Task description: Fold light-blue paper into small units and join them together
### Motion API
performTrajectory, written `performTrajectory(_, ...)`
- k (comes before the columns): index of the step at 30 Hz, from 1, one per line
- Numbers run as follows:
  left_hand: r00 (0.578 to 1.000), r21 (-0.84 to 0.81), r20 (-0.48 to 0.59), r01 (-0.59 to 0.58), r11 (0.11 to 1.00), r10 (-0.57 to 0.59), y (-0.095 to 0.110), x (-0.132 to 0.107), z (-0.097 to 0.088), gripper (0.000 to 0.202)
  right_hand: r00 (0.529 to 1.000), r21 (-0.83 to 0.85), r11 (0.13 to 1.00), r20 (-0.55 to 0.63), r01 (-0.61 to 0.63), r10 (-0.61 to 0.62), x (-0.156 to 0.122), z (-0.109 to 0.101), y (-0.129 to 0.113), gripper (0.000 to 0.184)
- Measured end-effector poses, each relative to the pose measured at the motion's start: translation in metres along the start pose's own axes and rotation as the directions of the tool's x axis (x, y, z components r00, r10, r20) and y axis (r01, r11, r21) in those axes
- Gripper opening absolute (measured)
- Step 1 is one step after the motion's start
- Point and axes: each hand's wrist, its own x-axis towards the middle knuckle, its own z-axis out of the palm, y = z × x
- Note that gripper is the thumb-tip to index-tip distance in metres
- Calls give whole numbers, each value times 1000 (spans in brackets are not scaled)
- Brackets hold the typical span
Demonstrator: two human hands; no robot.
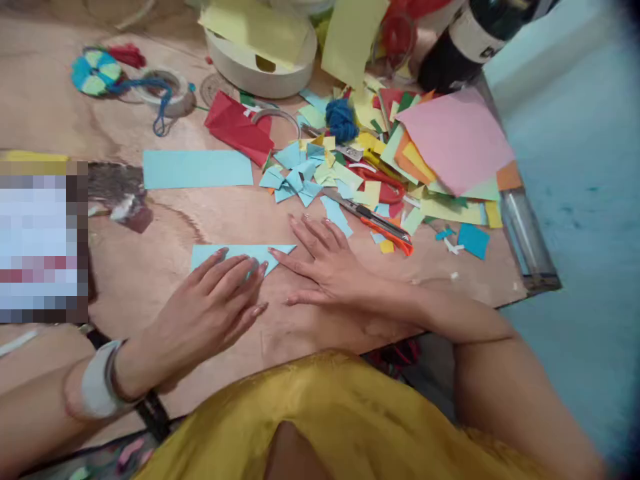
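A light blue paper strip (207, 256) lies flat on the table, its right end folded to a slanted point. My left hand (213, 290) rests over the strip, fingers stretched out and covering much of it. Beside the pointed end, my right hand (327, 263) lies with fingers spread, one fingertip touching the paper near the fold. Neither hand grips anything. Farther back lies a second light blue strip (197, 169), flat and unfolded.
Paper scraps (300, 177), an orange box cutter (380, 223), red scissors (387, 187) and blue yarn (342, 120) crowd the right side. Behind stand coloured sheets (455, 140), a white round container (260, 73) and a dark bottle (465, 47). A tape roll (173, 100) sits back left.
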Motion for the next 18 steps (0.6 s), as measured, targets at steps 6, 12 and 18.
performTrajectory(6, 997, 8, 81, 3, 1000, -4, 0, -4, 0, 41, 1000, 36, 999, 24, -17, 16, 1, 3, 4, 82)
performTrajectory(12, 992, 7, 125, 3, 1000, -4, 1, -7, 3, 44, 1000, 61, 998, -4, -9, 9, 1, 3, 5, 86)
performTrajectory(18, 992, -10, 123, 2, 1000, -1, 2, -8, 6, 48, 1000, 67, 997, -22, 22, -20, 1, 3, 6, 86)
